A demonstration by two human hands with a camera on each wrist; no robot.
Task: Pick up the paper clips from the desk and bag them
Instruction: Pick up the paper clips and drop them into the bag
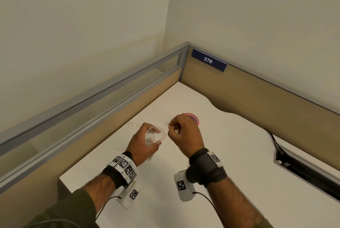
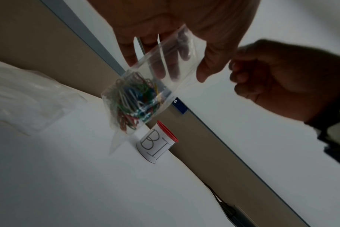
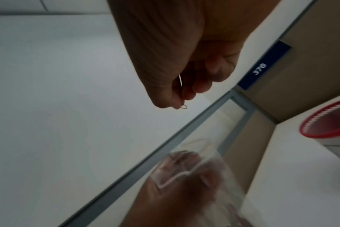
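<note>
My left hand (image 1: 142, 140) grips a clear bag (image 2: 145, 86) above the white worktop (image 1: 230, 163), fingers curled round its upper part, mouth held open toward my right. Coloured clips (image 2: 134, 101) bunch in the bag's bottom. Just beside the mouth, my right hand (image 1: 185, 132) pinches one thin wire clip (image 3: 181, 98) between thumb and fingertips, other fingers curled in; its colour is hard to judge. Behind that hand stands a red-rimmed cup (image 2: 158, 143) on the worktop.
</note>
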